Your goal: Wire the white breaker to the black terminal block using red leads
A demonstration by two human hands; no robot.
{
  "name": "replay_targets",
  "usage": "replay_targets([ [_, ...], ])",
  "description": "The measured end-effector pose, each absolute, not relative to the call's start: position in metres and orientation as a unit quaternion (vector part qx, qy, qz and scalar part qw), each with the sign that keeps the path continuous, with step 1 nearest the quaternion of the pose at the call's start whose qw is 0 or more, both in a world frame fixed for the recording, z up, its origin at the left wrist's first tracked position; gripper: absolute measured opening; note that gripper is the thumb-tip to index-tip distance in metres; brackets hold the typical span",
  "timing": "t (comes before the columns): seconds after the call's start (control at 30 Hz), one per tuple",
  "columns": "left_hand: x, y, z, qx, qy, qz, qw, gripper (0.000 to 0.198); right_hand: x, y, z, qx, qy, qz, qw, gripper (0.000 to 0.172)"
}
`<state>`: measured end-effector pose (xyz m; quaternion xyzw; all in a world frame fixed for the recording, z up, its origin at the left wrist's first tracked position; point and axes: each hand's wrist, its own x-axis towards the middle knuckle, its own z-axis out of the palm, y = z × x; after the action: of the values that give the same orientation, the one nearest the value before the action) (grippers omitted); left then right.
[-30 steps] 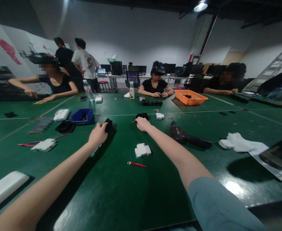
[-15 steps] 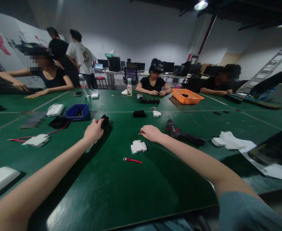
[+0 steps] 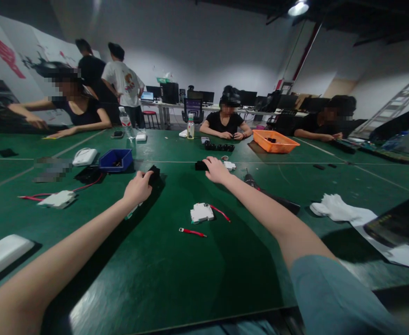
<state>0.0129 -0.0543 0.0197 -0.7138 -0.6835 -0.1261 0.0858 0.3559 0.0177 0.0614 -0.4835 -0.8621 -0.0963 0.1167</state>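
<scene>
My left hand (image 3: 137,190) is closed round a small black block (image 3: 154,174) left of the middle. Under its wrist a white part with a green edge (image 3: 133,211) shows partly. Farther out, my right hand (image 3: 217,169) has its fingers closed on the right end of another black block (image 3: 200,165), which rests on the table. Between my arms lies a white circuit breaker (image 3: 202,212). One short red wire (image 3: 221,213) touches its upper right side, and a second red wire with a ring terminal (image 3: 192,232) lies just below it.
A cordless drill (image 3: 277,200) lies partly behind my right forearm. A blue bin (image 3: 116,161) and another breaker with red wires (image 3: 58,199) are at left. An orange basket (image 3: 276,142) stands at the back right. Co-workers sit across the green table (image 3: 176,288).
My right hand has left the red wire beside the breaker and moved forward to the far black block. My left hand stays on its block. The view has shifted slightly.
</scene>
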Motion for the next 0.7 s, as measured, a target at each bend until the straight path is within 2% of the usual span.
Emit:
replay_targets([
  [0.1,0.012,-0.054,0.019,-0.72,-0.675,-0.131,0.09,0.06,0.347,0.06,0.057,-0.502,-0.855,-0.088,0.099,0.066],
  [0.17,0.011,-0.054,0.018,-0.721,-0.673,-0.135,0.092,0.06,0.344,0.076,0.053,-0.509,-0.854,-0.078,0.079,0.067],
  [0.33,0.011,-0.053,0.018,-0.722,-0.671,-0.138,0.096,0.06,0.345,0.076,0.045,-0.516,-0.851,-0.082,0.051,0.051],
  [0.47,0.01,-0.052,0.017,-0.719,-0.676,-0.135,0.09,0.06,0.356,0.034,0.043,-0.523,-0.847,-0.092,0.041,0.047],
  [0.63,0.01,-0.052,0.016,-0.715,-0.681,-0.135,0.08,0.06,0.381,-0.059,0.047,-0.504,-0.858,-0.089,0.045,0.046],
  [0.7,0.01,-0.053,0.017,-0.714,-0.683,-0.134,0.07,0.061,0.394,-0.096,0.051,-0.476,-0.872,-0.06,0.103,0.037],
])
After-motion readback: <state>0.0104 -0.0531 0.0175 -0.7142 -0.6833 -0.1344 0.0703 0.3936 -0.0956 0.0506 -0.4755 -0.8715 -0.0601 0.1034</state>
